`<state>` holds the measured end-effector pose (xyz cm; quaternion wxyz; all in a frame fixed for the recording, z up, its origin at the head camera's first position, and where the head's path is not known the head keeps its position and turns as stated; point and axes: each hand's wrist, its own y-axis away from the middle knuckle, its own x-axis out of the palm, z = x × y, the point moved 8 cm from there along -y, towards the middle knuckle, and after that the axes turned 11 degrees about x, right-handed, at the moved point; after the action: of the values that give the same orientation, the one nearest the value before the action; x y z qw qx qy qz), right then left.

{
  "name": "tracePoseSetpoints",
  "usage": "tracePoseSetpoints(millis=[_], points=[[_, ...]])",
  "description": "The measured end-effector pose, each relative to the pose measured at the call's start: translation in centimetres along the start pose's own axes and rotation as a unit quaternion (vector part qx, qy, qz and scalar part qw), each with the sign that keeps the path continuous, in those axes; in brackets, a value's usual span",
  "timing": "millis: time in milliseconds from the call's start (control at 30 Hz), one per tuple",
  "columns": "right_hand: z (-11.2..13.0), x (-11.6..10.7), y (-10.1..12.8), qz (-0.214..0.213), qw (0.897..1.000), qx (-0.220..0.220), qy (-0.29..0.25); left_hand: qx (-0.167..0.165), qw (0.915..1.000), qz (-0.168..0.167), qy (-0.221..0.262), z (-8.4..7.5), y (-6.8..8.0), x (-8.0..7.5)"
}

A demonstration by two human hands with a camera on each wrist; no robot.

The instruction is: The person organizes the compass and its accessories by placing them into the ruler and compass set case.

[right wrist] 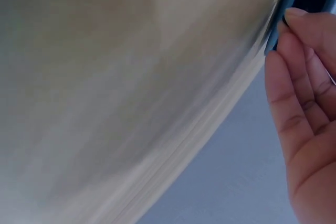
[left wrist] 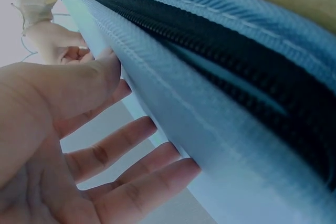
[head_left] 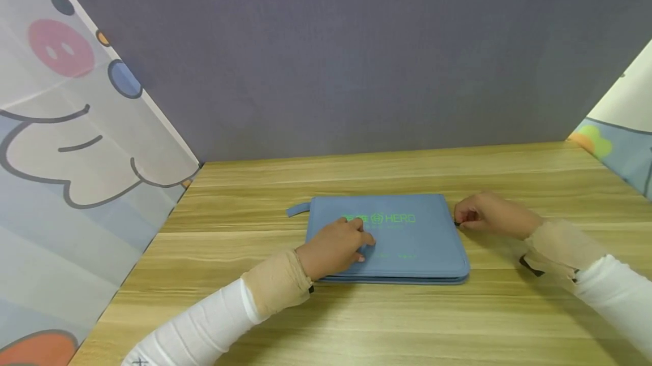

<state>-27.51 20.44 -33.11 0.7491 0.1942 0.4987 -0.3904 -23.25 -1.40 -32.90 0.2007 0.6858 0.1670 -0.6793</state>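
Note:
A blue zippered document case (head_left: 407, 241) with green "HERO" lettering lies flat on the wooden table. My left hand (head_left: 336, 247) rests on the left part of its cover. In the left wrist view the fingertips (left wrist: 184, 171) press on the cover, and black zipper teeth (left wrist: 210, 77) run along an edge that stands parted. At the right side of the case, my right hand (head_left: 489, 216) pinches a small dark zipper pull (head_left: 457, 224) between thumb and fingers. Most of the pull is hidden by the fingertips in the right wrist view (right wrist: 296, 35).
A blue strap loop (head_left: 298, 209) sticks out from the case's upper left corner. The wooden table (head_left: 244, 196) ends at a grey panel (head_left: 346, 60) behind. Cartoon-printed sheets (head_left: 76, 151) hang on the left and right sides.

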Motion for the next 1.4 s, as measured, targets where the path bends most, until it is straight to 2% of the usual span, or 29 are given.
tracePoseSetpoints(millis=[233, 400, 667, 800, 933, 1167, 1267, 1400], points=[[1.3, 0.5, 1.3, 0.010, 0.999, -0.020, -0.030, 0.002, 1.0000, 0.000, 0.003, 0.1, 0.2, -0.1], [2.9, 1.2, 2.5, 0.017, 0.999, -0.026, -0.016, 0.000, 0.9999, 0.002, 0.011, 0.2, 0.2, -0.2], [4.9, 2.1, 4.1, 0.037, 0.998, -0.035, -0.035, -0.009, 0.9999, 0.012, 0.005, 0.3, 0.2, -0.2], [5.7, 2.4, 4.5, 0.016, 0.999, -0.043, 0.000, -0.009, 0.9999, 0.012, 0.002, 0.2, 0.2, -0.2], [6.7, 3.0, 4.9, 0.004, 0.999, -0.025, 0.039, -0.008, 0.9999, 0.013, 0.002, 0.1, 0.2, -0.1], [9.2, 3.7, 5.0, -0.056, 0.994, -0.002, 0.098, -0.009, 0.9998, 0.016, 0.003, 0.0, 0.2, -0.1], [9.8, 3.9, 4.8, -0.058, 0.993, 0.019, 0.102, -0.009, 0.9999, 0.014, 0.001, 0.1, 0.1, 0.0], [10.6, 4.1, 4.2, -0.062, 0.993, 0.015, 0.097, -0.009, 0.9999, 0.014, -0.003, 0.1, 0.1, 0.1]])
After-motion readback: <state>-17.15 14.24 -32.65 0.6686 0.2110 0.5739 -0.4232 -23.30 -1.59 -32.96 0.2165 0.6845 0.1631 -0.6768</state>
